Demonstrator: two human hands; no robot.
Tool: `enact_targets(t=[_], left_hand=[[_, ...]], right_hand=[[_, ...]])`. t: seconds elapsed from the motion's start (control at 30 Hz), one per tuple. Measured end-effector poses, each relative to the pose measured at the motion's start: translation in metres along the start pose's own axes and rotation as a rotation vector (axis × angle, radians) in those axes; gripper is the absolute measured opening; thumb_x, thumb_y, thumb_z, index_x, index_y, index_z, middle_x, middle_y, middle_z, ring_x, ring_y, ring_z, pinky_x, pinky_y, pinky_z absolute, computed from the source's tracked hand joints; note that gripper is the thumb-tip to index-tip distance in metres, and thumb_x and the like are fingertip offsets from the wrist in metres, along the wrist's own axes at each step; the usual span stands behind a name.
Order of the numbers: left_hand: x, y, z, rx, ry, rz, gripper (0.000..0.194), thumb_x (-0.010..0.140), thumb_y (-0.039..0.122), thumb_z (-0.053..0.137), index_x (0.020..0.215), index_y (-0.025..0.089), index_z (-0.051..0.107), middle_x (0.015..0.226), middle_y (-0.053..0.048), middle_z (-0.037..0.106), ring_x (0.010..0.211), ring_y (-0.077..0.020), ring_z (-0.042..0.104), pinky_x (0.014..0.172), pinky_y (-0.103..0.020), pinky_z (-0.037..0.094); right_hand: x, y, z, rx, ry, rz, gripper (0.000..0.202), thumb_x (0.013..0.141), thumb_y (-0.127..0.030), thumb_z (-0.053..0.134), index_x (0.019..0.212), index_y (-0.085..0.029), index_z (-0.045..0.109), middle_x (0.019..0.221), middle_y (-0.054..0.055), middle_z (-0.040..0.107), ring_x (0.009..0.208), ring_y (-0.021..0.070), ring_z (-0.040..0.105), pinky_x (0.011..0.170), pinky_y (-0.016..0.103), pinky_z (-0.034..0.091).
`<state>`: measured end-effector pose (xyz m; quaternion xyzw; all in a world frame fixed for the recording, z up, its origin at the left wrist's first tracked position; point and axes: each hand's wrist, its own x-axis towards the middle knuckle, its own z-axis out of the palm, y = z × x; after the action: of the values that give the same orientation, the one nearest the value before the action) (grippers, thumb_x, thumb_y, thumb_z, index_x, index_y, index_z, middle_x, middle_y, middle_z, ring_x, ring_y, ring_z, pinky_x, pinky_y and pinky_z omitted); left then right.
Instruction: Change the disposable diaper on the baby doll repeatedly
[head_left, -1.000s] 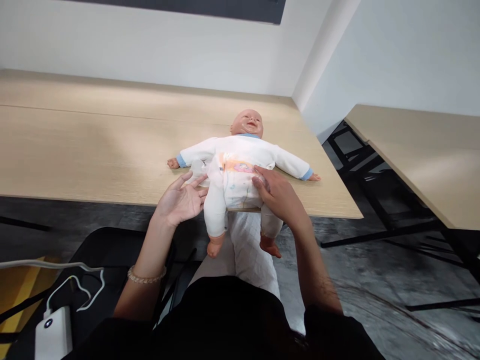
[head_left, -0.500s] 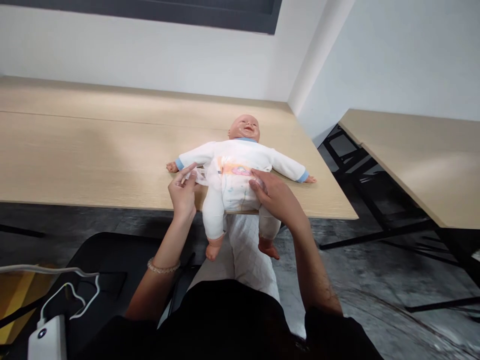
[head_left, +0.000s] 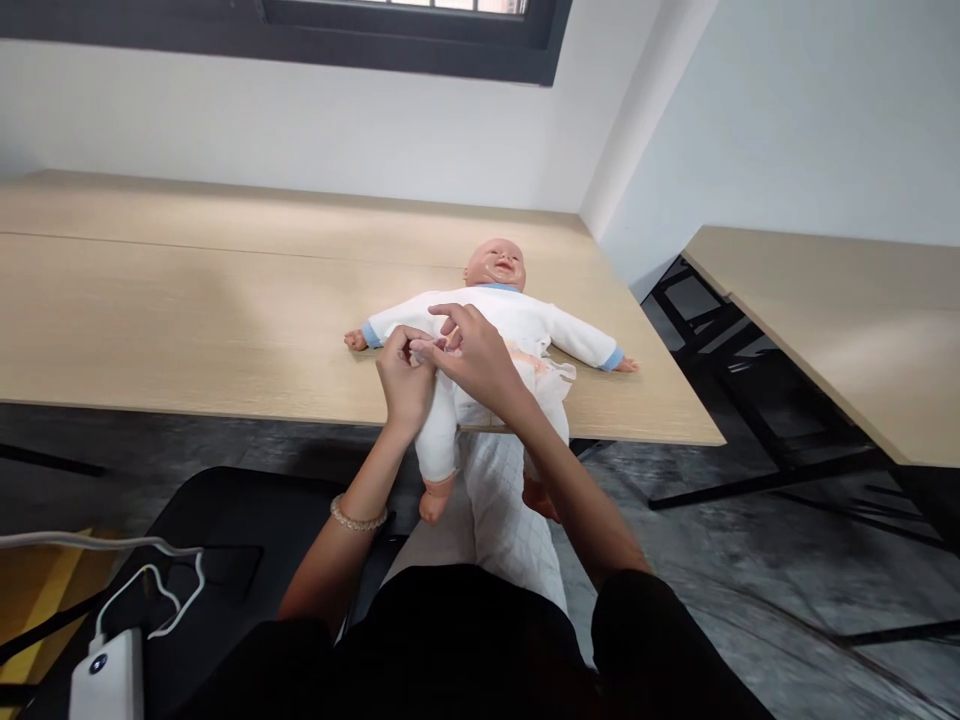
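A baby doll (head_left: 499, 264) in a white top with blue cuffs lies on its back, its legs hanging over the table's front edge. Round its hips is a white diaper (head_left: 536, 367) with an orange print; a loose side flap sticks out at the right. My left hand (head_left: 407, 375) is closed at the diaper's left side, pinching what looks like its tab, mostly hidden by the fingers. Reaching across the doll's belly, my right hand (head_left: 474, 355) meets the left one there, thumb and fingers closed on the same spot.
The doll lies on a light wooden table (head_left: 187, 320) against a wall. A second table (head_left: 840, 330) stands at the right. On a black chair (head_left: 247, 530) at the lower left rests a white power bank (head_left: 109, 675) with a cable.
My right hand has moved left across the doll, off the diaper's right side, to my left hand. My left hand has shifted right, closer to the doll. The view has shifted slightly.
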<state>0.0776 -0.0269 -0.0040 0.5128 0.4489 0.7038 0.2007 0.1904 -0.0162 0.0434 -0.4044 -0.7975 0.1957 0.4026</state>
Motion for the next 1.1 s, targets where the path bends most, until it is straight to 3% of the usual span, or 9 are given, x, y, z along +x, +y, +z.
enact_targets(t=[0.13,0.33,0.47,0.53,0.63,0.73,0.8,0.93,1.1], left_hand=[[0.005,0.001,0.003,0.007,-0.025,0.014,0.02,0.076,0.002,0.063,0.067,0.018,0.054,0.069,0.003,0.057,0.071,-0.0118,0.054,0.072,-0.026,0.042],[0.006,0.004,0.003,-0.098,0.007,-0.113,0.03,0.071,0.007,0.075,0.082,0.02,0.05,0.075,0.005,0.051,0.064,-0.0089,0.045,0.059,-0.022,0.034],[0.003,-0.001,-0.002,-0.07,-0.117,-0.212,0.024,0.076,0.015,0.073,0.084,0.02,0.051,0.078,0.003,0.053,0.068,-0.0105,0.049,0.063,-0.023,0.037],[0.001,-0.006,-0.007,-0.054,-0.137,-0.303,0.024,0.076,0.019,0.075,0.086,0.02,0.053,0.087,-0.001,0.058,0.081,-0.0139,0.057,0.07,-0.024,0.043],[-0.001,-0.008,-0.017,-0.17,-0.043,-0.514,0.042,0.071,0.022,0.083,0.1,0.021,0.053,0.1,-0.004,0.062,0.096,-0.0177,0.062,0.079,-0.027,0.048],[-0.004,0.0,-0.029,-0.459,-0.059,-0.799,0.052,0.069,0.025,0.086,0.105,0.023,0.05,0.093,-0.001,0.064,0.081,-0.0144,0.065,0.074,-0.027,0.052],[-0.005,0.006,-0.035,-0.591,-0.126,-0.889,0.051,0.069,0.025,0.087,0.105,0.023,0.051,0.086,0.0,0.066,0.072,-0.0121,0.064,0.068,-0.024,0.053],[-0.002,0.004,-0.03,-0.599,-0.172,-0.826,0.043,0.066,0.022,0.086,0.099,0.021,0.059,0.084,0.0,0.069,0.069,-0.0113,0.066,0.064,-0.021,0.052],[0.003,-0.015,-0.013,-0.512,-0.068,-0.605,0.037,0.063,0.026,0.085,0.093,0.018,0.064,0.087,-0.003,0.073,0.081,-0.0169,0.07,0.071,-0.025,0.053]], right_hand=[[0.005,-0.003,0.002,-0.043,-0.008,-0.017,0.007,0.092,-0.016,0.064,0.099,-0.016,0.066,0.086,0.001,0.055,0.078,0.0158,0.054,0.077,0.028,0.045],[0.005,0.002,-0.006,-0.062,-0.006,-0.01,0.009,0.092,-0.01,0.06,0.087,-0.017,0.064,0.087,0.003,0.059,0.083,0.0172,0.055,0.076,0.027,0.043],[0.012,0.005,-0.009,-0.016,-0.028,-0.066,0.009,0.092,-0.012,0.059,0.086,-0.017,0.063,0.089,0.004,0.06,0.084,0.0176,0.056,0.078,0.029,0.044],[0.017,0.005,-0.008,0.016,-0.053,-0.124,0.011,0.094,-0.013,0.056,0.087,-0.018,0.063,0.091,0.004,0.061,0.085,0.0177,0.057,0.079,0.03,0.045],[0.024,0.002,-0.003,0.048,-0.119,-0.187,0.015,0.097,-0.013,0.052,0.087,-0.018,0.062,0.092,0.004,0.061,0.084,0.0171,0.057,0.08,0.031,0.047],[0.026,-0.003,0.002,0.069,-0.154,-0.228,0.015,0.098,-0.015,0.051,0.088,-0.018,0.06,0.094,0.005,0.06,0.086,0.0169,0.058,0.082,0.03,0.049],[0.024,-0.007,0.005,0.06,-0.18,-0.234,0.014,0.099,-0.016,0.051,0.089,-0.018,0.06,0.097,0.006,0.06,0.089,0.0171,0.059,0.083,0.03,0.049],[0.023,-0.011,0.006,-0.007,-0.244,-0.194,0.011,0.1,-0.017,0.052,0.093,-0.021,0.06,0.102,0.006,0.063,0.094,0.0179,0.06,0.089,0.03,0.05],[0.029,0.001,0.002,-0.105,-0.225,-0.114,0.018,0.103,-0.02,0.047,0.111,-0.014,0.062,0.113,0.011,0.063,0.107,0.0199,0.058,0.097,0.034,0.046]])
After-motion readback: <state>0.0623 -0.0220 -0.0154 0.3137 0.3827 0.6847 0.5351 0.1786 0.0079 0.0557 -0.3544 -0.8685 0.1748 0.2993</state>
